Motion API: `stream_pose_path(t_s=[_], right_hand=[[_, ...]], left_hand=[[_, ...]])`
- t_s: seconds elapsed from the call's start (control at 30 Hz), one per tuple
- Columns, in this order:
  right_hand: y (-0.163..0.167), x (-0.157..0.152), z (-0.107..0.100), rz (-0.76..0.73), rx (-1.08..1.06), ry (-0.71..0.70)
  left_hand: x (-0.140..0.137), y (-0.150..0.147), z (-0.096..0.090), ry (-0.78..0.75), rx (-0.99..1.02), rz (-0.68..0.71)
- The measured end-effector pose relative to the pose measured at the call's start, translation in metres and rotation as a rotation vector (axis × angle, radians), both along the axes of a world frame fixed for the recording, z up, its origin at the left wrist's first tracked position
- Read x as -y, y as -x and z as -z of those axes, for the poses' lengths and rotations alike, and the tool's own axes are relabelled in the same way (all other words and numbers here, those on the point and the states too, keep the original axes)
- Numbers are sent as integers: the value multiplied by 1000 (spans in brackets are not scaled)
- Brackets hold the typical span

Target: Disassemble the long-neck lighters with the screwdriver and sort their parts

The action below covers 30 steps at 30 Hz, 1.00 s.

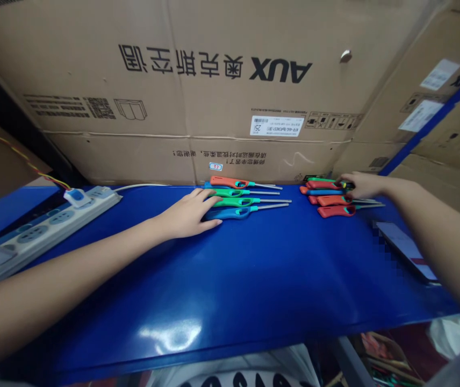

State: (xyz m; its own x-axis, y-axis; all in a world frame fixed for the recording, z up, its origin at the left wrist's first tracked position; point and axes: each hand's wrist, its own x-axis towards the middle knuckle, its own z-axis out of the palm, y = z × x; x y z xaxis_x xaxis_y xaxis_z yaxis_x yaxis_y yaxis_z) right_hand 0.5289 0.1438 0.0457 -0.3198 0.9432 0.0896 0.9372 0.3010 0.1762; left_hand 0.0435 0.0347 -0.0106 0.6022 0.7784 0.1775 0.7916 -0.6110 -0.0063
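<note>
My left hand [192, 214] lies with spread fingers over the handle ends of the left group of gas lighters. In that group an orange gas lighter [228, 182] is at the back, two green lighters [234, 202] are in the middle and a blue lighter [234, 213] is in front. To the right, my right hand [361, 184] reaches down at the back of a second group, its fingers curled on a red gas lighter [322, 185]; the fingertips are partly hidden. Nearer me in this group are a blue lighter [326, 192], an orange lighter [332, 200] and a red lighter [336, 211].
A large cardboard box panel [214, 102] stands behind the blue shelf [230, 274]. At the left sits a white power strip [52, 228] with a plug [77, 197]. A phone [405, 250] lies under my right forearm. A small label [215, 166] is on the cardboard.
</note>
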Motion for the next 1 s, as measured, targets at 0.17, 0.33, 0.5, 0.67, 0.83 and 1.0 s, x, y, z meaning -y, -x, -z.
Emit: stream_pose_path(t_s=[0.17,0.33,0.5,0.67,0.83,1.0], right_hand=[[50,9,-8,-103,2,82],[131,27,13,-354,19,114],[181,18,41,-377,-49,106],[193,-6,53,-376,-78,108],[191,-8,59,-408,-110,135],[185,5,62,-435,-153,153]], left_hand=[[-20,-3,2,82,-10,-75],[-44,-11,0,144,37,-136],[-58,-15,1,153,34,-153],[-63,-16,7,170,46,-164],[-57,-15,12,172,72,-114],[-46,-15,15,208,110,-76]])
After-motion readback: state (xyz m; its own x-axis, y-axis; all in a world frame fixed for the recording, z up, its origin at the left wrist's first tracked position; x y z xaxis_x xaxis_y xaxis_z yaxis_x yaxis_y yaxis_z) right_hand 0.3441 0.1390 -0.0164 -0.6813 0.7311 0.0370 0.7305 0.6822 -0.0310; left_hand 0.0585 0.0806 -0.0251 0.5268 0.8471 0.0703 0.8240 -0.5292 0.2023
